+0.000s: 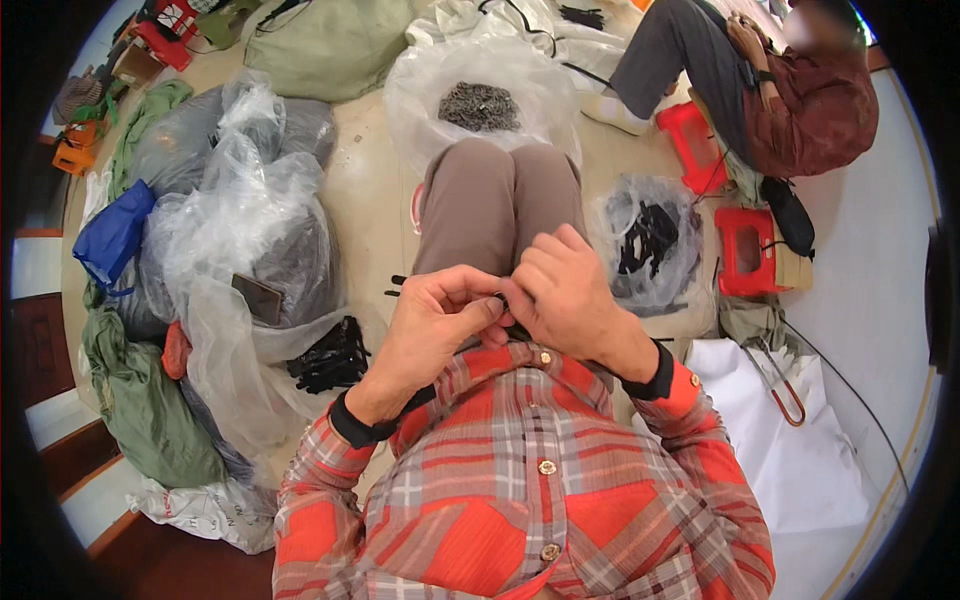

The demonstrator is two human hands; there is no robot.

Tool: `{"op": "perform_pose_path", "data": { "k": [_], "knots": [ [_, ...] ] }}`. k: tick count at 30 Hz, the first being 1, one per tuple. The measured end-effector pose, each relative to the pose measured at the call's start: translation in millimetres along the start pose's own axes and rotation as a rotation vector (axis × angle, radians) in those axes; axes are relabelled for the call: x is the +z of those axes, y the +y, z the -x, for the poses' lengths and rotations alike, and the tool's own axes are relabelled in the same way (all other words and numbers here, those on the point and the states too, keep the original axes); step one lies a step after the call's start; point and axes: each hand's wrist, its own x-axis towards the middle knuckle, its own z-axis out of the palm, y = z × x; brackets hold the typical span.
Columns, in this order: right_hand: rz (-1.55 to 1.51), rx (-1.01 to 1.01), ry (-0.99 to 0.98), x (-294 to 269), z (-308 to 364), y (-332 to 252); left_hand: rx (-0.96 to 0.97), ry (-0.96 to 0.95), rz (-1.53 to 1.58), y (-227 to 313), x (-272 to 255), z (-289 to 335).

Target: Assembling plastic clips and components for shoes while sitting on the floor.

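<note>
Above my lap, my left hand (438, 318) and my right hand (565, 290) meet with fingertips pinched together. A small black piece (503, 299) shows between the thumbs and forefingers; most of it is hidden, so its kind is unclear. Two thin black ends (395, 286) stick out beyond my left hand, and I cannot tell if they belong to the same piece. Left of my knees lies a bundle of black strips (332, 357). To the right, a clear plastic bag (615, 285) holds more black strips (648, 238).
Beyond my knees, an open plastic bag (415, 105) contains small dark grey pieces (480, 107). Large stuffed bags (240, 215) crowd the left, a phone (258, 299) lying on one. Red stools (742, 252) and a seated person (810, 110) are at right, near a metal hook (787, 400).
</note>
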Motion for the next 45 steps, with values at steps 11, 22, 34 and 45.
{"op": "perform_pose_path", "data": {
  "k": [11, 22, 34, 45],
  "knots": [
    [-1.221, 0.867, 0.01, 13, 19, -15, -0.111, 0.048, 0.337, -14, 0, 2],
    [-1.15, 0.782, -0.123, 10, 19, -12, -0.146, 0.011, 0.316, -17, -9, 2],
    [0.088, -0.081, -0.128, 0, -3, -25, -0.006, 0.091, 0.03, -14, -11, 3],
    [-0.127, 0.107, -0.105, -20, 9, -20, 0.214, 0.115, -0.003, -23, -9, 4]
  ]
}}
